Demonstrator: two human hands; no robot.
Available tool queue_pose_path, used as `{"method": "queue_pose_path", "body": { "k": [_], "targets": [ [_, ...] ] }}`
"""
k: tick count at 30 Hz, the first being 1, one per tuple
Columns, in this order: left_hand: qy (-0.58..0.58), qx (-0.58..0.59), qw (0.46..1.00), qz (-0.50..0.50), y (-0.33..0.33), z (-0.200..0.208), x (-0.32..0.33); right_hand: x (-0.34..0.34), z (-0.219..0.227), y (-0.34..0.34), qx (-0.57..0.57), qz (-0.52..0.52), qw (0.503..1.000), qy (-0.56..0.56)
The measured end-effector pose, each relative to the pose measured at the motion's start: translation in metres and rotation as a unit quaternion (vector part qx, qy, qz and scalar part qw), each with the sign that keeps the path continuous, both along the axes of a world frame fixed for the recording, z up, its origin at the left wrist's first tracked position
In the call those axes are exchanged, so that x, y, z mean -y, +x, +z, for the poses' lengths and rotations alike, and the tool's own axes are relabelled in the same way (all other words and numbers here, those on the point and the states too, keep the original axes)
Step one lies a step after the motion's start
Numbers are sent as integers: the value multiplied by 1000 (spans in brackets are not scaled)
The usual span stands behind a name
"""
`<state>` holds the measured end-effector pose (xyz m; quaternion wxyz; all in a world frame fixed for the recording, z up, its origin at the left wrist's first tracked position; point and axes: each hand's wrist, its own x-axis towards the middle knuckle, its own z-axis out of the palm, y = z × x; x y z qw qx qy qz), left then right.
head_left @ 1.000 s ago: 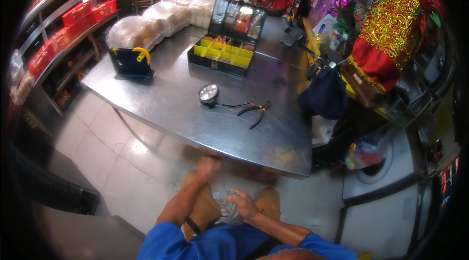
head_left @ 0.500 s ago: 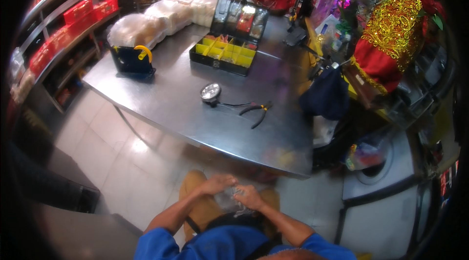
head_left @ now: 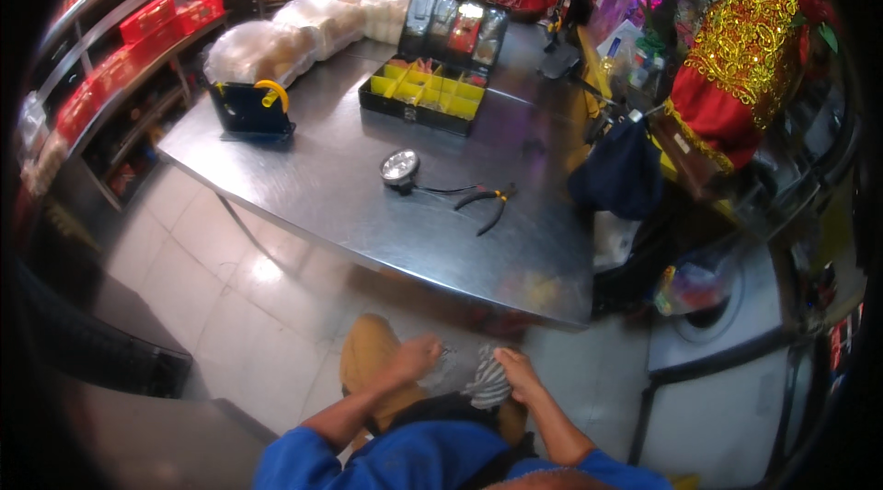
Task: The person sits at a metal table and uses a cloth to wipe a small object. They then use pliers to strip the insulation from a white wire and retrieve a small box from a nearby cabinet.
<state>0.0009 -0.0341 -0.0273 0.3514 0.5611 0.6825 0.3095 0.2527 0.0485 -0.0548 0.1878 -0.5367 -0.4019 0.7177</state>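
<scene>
steel table with round lamp, pliers, open yellow-tray parts case, black box with yellow handle

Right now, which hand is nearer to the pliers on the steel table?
Right. The right hand is almost straight below the pliers. The left hand is lower and further to the left.

pliers right of lamp

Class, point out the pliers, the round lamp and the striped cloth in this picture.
pliers (head_left: 488, 206), head view, on the handles.
round lamp (head_left: 400, 167), head view, on its face.
striped cloth (head_left: 486, 381), head view, on its middle, beside the right hand (head_left: 517, 372).
</scene>
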Motion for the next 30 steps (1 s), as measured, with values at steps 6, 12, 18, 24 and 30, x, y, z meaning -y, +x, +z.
{"method": "queue_pose_path", "body": {
  "k": [6, 12, 18, 24, 30],
  "targets": [
    [-6, -47, 997, -57, 34, 16, -12, 26, 29, -45, -256, -10, 931, -261],
    [25, 2, 1000, -4, 21, 5, -12, 27, 14, -46, -201, -2, 955, -219],
    [40, -60, 988, -139, 9, -19, -9, 30, 41, -29, -52, -22, 980, 191],
    [41, -45, 963, -261, 12, 36, -2, 27, 60, -52, -37, 233, 941, 241],
    [59, -5, 975, -214, 11, 11, 24, 27, 36, -47, -99, 232, 966, 60]
  ]
}}
